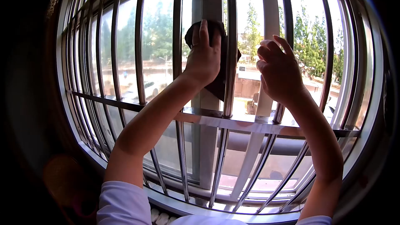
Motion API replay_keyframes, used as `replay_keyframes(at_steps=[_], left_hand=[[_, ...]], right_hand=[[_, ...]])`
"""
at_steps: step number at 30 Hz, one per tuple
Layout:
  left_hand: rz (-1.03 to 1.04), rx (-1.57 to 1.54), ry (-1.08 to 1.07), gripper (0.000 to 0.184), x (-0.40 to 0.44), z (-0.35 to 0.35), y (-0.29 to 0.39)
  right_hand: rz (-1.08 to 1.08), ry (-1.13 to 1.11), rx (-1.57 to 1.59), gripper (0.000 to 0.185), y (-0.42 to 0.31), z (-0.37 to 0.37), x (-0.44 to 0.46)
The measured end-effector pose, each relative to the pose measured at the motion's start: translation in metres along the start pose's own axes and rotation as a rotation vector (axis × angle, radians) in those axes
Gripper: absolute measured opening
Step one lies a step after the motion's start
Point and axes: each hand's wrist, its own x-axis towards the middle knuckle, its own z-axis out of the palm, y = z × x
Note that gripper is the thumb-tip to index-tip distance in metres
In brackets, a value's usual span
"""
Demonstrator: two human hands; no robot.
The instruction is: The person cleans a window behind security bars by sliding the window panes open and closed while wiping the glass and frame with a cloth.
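Observation:
My left hand (204,60) reaches up to the window's dark upright frame, its fingers laid over a dark cloth (217,86). Part of that cloth hangs below the hand, behind a metal bar (230,46). Over to the right, my right hand (281,73) is raised in front of another bar (286,12) and the pale upright window frame (270,8). Its fingers are loosely bent and partly apart, and no object shows in them. Whether its fingertips touch the frame, I cannot tell.
Shiny vertical bars cross the whole window, tied by a horizontal rail (250,124) below my hands. Left of the cloth is a hazy glass pane (156,29). Trees (306,37) stand outside. A round tan object (62,179) sits in the dark lower left.

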Motion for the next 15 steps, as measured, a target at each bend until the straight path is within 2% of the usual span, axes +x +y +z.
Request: replay_keyframes(at_steps=[3, 6, 10, 11, 13, 15], left_hand=[[0.071, 0.102, -0.026, 0.05, -0.049, -0.002, 0.015], [0.09, 0.199, 0.038, 0.047, -0.055, -0.004, 0.015], [0.024, 0.198, 0.192, 0.044, -0.04, -0.008, 0.012], [0.023, 0.202, 0.196, 0.044, -0.032, -0.008, 0.008], [-0.004, 0.157, 0.283, 0.055, -0.01, -0.004, 0.001], [0.0, 0.092, 0.39, 0.057, 0.024, 0.0, -0.006]], right_hand=[[-0.072, -0.068, -0.033, 0.004, -0.001, -0.002, 0.0], [-0.122, -0.096, -0.068, 0.004, 0.001, 0.003, 0.002], [-0.113, -0.035, -0.138, 0.005, -0.002, 0.01, 0.002], [-0.054, -0.04, -0.176, 0.006, -0.002, 0.012, 0.001], [0.005, -0.045, -0.208, 0.007, -0.006, 0.014, 0.002], [0.084, -0.263, -0.33, 0.009, -0.009, 0.011, 0.005]])
